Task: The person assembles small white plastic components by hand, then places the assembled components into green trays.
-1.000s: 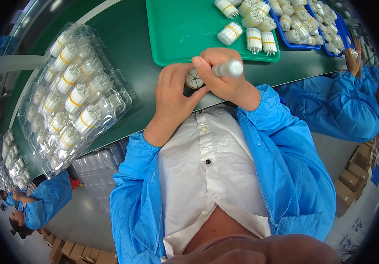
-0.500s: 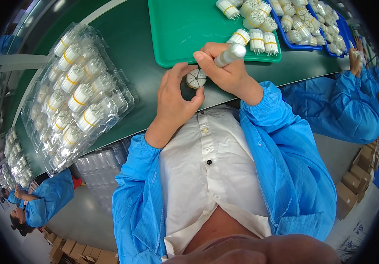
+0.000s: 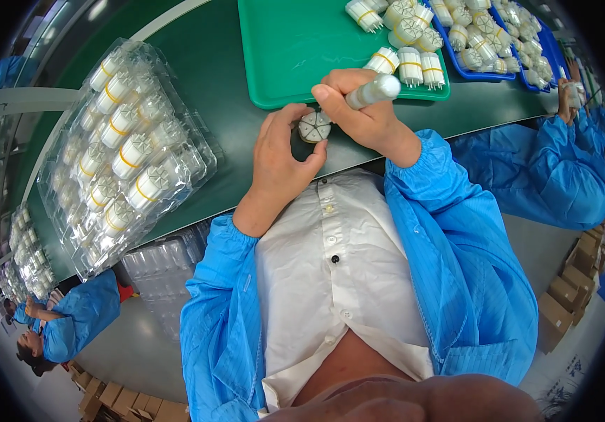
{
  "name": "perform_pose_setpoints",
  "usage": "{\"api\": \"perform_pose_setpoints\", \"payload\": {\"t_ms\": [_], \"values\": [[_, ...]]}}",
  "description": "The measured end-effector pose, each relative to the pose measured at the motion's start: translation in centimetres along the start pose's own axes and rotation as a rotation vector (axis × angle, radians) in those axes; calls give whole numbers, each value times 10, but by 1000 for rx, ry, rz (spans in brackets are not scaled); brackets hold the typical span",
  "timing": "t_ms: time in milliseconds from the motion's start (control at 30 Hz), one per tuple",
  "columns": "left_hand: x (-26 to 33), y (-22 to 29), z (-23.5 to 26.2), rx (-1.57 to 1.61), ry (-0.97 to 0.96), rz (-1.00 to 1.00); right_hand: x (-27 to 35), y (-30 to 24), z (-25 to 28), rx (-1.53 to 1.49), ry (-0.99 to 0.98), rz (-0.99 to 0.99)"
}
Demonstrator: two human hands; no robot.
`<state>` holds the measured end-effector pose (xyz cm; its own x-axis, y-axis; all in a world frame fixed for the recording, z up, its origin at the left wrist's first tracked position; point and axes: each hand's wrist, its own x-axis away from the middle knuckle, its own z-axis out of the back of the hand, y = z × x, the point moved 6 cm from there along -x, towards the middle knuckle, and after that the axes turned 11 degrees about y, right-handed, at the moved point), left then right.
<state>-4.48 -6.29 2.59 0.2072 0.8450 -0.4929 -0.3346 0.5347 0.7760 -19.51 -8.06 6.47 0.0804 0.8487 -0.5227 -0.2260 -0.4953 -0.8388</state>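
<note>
A white round part (image 3: 315,128) with a spoked, segmented top stands on the bench close to my body. My left hand (image 3: 274,155) curls around it, thumb and fingers gripping its sides. In my right hand (image 3: 372,125) is a whitish, translucent squeeze bottle (image 3: 372,92), slanted with its rounded end up and to the right. Its lower end points at the top of the round part; my fingers hide most of the tip, so I cannot tell if it touches.
Beyond my hands lies a green tray (image 3: 281,63) with several white parts in yellow bands at its right. Blue trays (image 3: 481,72) of similar parts sit farther right. A clear plastic blister tray (image 3: 197,165) of banded parts stands left. Co-workers in blue (image 3: 538,165) sit on both sides.
The rounded end of the bottle has tipped slightly to the right and nearer to me. Both hands stay almost in place around the round part.
</note>
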Motion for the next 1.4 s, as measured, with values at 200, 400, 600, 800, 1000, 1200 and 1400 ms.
{"api": "perform_pose_setpoints", "payload": {"t_ms": [200, 400, 600, 800, 1000, 1200, 1400], "values": [[-1, 6, 3, 8, 40, -35, 1, -11, -7, 68, -28, 133], [3, -5, 1, -52, 19, 35, -1, 0, 3, -88, -7, -149], [4, -5, 1, 50, 34, -18, -3, 6, 0, -66, 2, -96], [-2, 8, 3, -48, 47, -95, -1, -9, -9, 128, -85, 138], [3, -1, 3, -51, 71, -21, -4, 2, 2, -113, -18, -159], [4, -4, 5, -21, 73, -23, -7, 5, -9, -56, -90, -73], [-2, 8, 8, -86, 68, -65, -3, -9, -17, 81, -97, 146]]}}
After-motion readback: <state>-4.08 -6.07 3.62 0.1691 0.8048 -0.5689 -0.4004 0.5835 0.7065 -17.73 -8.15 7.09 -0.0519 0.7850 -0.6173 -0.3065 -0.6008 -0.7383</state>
